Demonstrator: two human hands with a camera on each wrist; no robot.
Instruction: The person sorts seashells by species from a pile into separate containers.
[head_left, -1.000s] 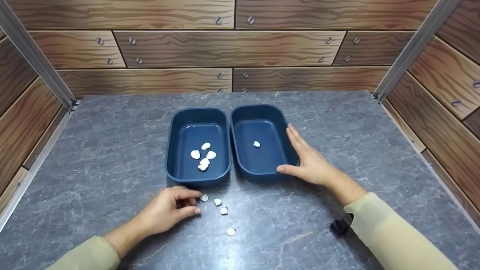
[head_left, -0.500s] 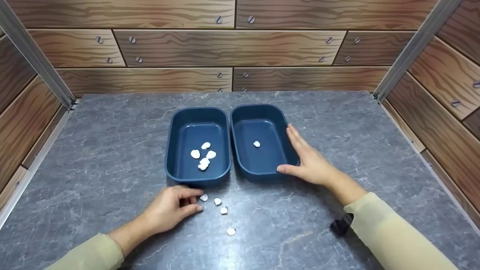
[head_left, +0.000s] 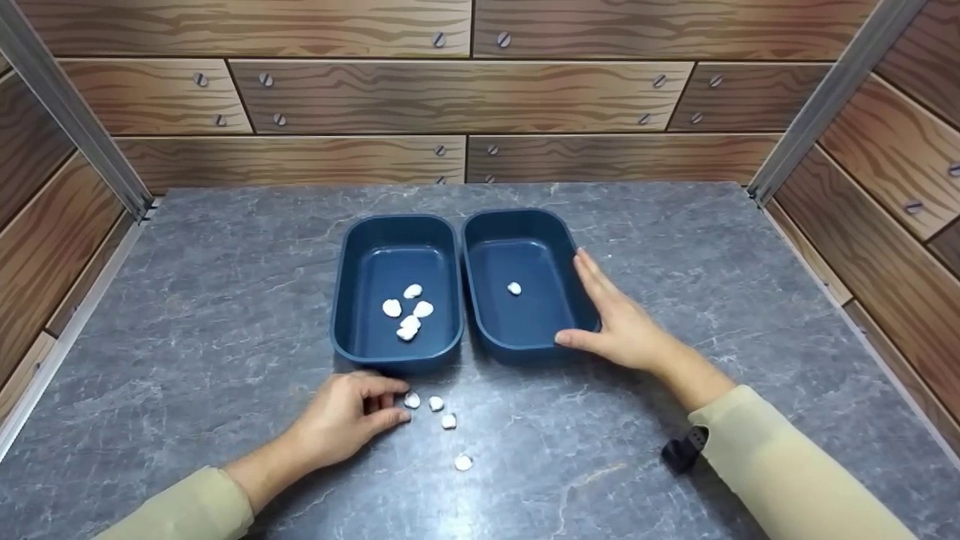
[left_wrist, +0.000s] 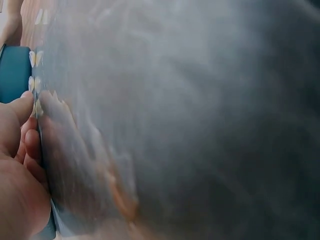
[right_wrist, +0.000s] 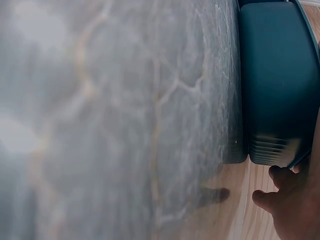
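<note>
In the head view my left hand (head_left: 341, 416) is low over the table in front of the left blue bin. Its index fingertip is right at a small white pebble (head_left: 412, 400), and the thumb tip lies just below it, with a gap between the two. Further right are another white pebble (head_left: 436, 403), a squarish one (head_left: 449, 421) and a flat round one (head_left: 463, 463). My right hand (head_left: 619, 326) rests, fingers straight, along the right side of the right blue bin (head_left: 491, 343). One pebble (head_left: 514, 288) lies in that bin.
Several white pebbles (head_left: 423, 309) lie in the left blue bin (head_left: 339, 300), which stands beside the right one. Wood-patterned panels (head_left: 457, 97) enclose the grey marbled table (head_left: 240, 285) at the back and sides. A black strap (head_left: 682, 450) shows at my right sleeve.
My left hand has edged slightly right, and the pebble at its index fingertip has shifted a little right and toward me. My right hand has stayed on the bin.
</note>
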